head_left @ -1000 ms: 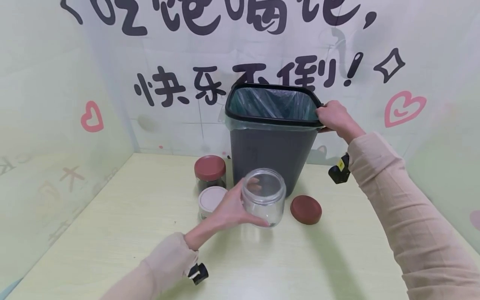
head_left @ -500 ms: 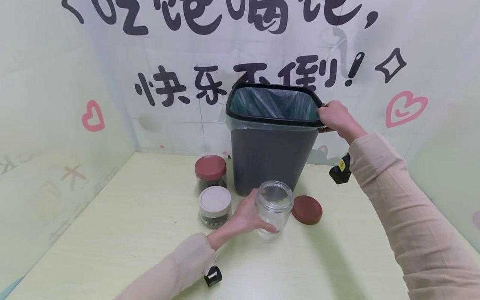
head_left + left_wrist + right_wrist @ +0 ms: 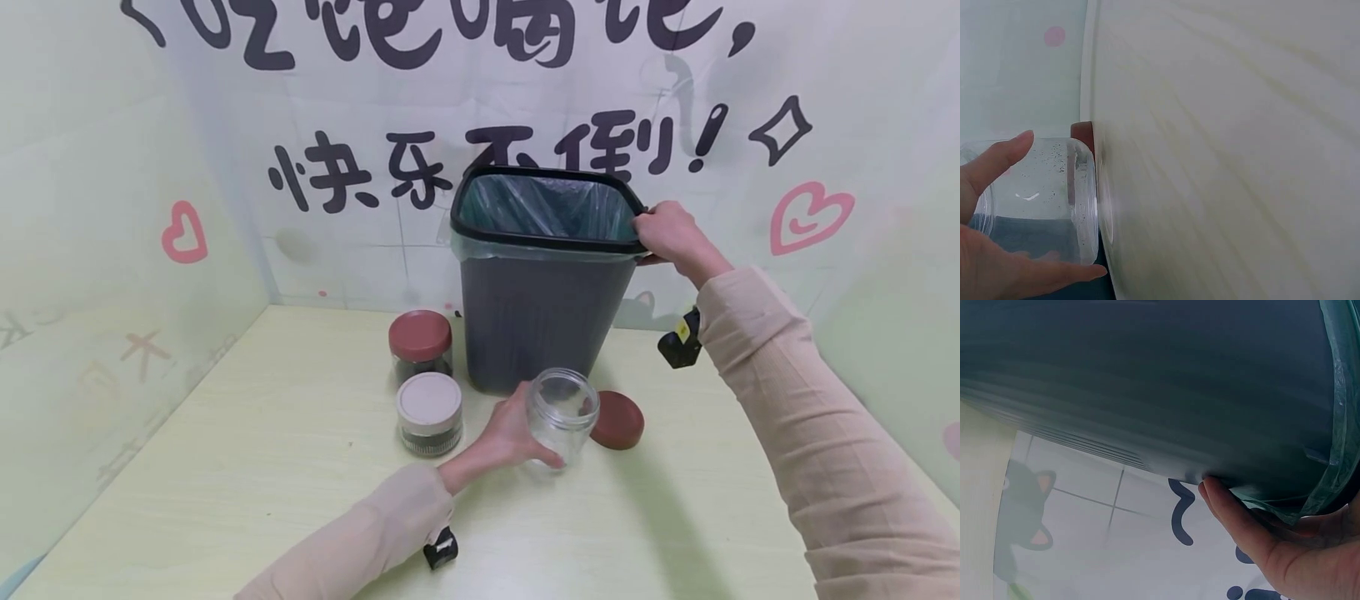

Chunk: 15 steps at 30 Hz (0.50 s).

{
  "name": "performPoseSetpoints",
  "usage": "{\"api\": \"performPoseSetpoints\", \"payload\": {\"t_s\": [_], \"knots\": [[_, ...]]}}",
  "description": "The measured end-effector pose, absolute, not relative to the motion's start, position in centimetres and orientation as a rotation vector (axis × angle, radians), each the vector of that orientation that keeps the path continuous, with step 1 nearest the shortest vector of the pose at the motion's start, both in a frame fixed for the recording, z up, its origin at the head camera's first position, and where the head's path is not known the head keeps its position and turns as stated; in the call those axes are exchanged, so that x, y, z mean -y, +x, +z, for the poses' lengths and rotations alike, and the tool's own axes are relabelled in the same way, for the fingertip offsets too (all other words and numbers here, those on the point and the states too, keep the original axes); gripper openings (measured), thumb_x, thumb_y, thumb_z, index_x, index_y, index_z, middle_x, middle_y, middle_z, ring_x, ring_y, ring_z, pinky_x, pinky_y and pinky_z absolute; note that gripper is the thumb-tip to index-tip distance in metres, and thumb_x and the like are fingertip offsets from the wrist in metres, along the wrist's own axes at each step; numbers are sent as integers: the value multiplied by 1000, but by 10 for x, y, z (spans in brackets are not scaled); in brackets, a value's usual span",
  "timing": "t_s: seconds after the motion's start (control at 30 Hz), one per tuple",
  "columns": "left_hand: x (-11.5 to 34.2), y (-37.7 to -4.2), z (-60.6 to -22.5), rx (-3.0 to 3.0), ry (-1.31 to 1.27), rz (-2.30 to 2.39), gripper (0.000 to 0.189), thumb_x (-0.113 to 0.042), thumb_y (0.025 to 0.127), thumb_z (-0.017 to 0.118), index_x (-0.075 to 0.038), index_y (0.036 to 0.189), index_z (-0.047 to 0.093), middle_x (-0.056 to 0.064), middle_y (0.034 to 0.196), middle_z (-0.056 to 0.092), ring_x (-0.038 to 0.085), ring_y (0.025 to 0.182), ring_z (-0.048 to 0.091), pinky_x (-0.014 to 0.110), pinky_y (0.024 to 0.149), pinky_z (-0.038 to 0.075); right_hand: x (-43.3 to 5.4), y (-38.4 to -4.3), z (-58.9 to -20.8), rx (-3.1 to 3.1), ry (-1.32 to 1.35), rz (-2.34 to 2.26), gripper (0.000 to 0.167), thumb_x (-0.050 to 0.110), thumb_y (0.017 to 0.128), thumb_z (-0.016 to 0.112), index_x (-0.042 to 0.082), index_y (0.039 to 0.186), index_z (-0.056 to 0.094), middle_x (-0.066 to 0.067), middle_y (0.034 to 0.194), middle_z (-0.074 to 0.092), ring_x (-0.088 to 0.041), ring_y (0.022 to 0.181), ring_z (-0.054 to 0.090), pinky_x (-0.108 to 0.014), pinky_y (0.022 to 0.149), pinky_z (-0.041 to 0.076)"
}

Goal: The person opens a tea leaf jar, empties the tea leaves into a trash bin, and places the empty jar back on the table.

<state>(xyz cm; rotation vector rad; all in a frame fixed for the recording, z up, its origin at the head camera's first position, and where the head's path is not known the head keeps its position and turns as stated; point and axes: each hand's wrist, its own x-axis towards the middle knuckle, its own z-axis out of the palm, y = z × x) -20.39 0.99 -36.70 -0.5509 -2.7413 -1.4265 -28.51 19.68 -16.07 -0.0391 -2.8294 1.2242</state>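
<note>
My left hand grips a clear, lidless jar from its left side, thumb in front. The jar stands nearly upright, its base at or just above the table. In the left wrist view, small dark specks cling inside the jar. Just right of it lies a red lid, partly hidden behind the glass. My right hand holds the right rim of a dark grey trash bin. The bin has a green plastic liner. In the right wrist view, fingers press against the bin's outer wall.
Left of the bin stands a red-lidded jar with dark contents. In front of it is a shorter jar with a pale pink lid. A printed cloth wall closes the back of the pale table.
My left hand has carried the clear jar rightward and down, from before the bin to beside the red lid. The right hand and bin have stayed in place.
</note>
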Motion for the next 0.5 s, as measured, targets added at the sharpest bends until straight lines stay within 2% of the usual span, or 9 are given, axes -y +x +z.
{"api": "performPoseSetpoints", "payload": {"t_s": [0.27, 0.5], "knots": [[-13, -206, -369, 2740, -527, -1451, 92, -8, 40, 87, -2, 119, 41, 13, 110, 56, 31, 104, 52, 40, 88, 42, -196, -285, -160, 2828, -42, 1227, 35, 12, 90, 28, -14, 111, 40, -17, 96, 42, -12, 66, 52, -29, 65, 53], [-20, -209, -372, 2728, -535, -1428, 93, -10, 41, 88, -1, 120, 40, 14, 111, 55, 31, 105, 51, 40, 89, 42, -195, -285, -160, 2840, -63, 1218, 38, 13, 92, 27, -14, 116, 38, -17, 97, 42, -18, 75, 52, -32, 70, 52]]}}
